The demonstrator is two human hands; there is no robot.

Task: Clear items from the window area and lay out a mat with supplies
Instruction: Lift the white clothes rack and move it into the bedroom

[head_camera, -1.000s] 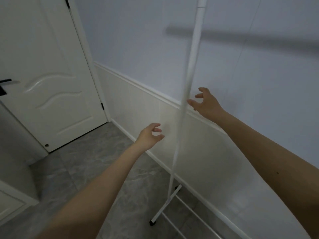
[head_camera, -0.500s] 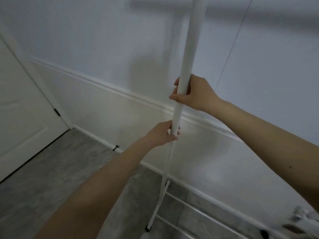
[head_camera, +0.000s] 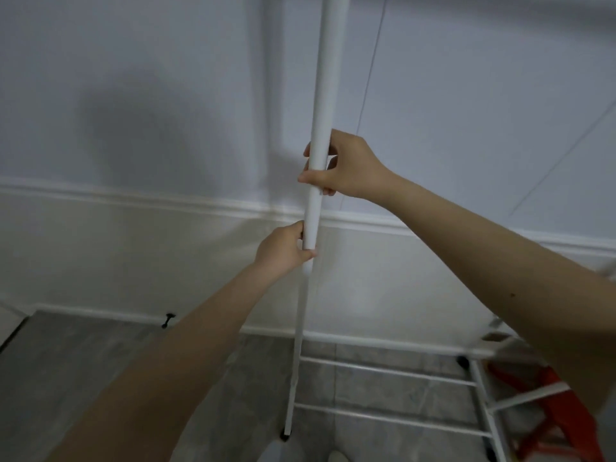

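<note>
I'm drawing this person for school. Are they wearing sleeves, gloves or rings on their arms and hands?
No. Both forearms are bare as far as the view shows: no sleeves, gloves, watch or bracelets. The left hand and right hand show no rings. There is one small dark dot on the right forearm.

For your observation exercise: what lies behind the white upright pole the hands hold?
Behind the pole is the pale wall with its moulding; the strip directly behind pole and hands is covered.

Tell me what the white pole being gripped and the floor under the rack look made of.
The pole, held by left hand and right hand, looks like white-coated metal tubing: smooth, thin, uniformly matte. The floor looks like grey marble-patterned tile, with veining and faint sheen.
</note>
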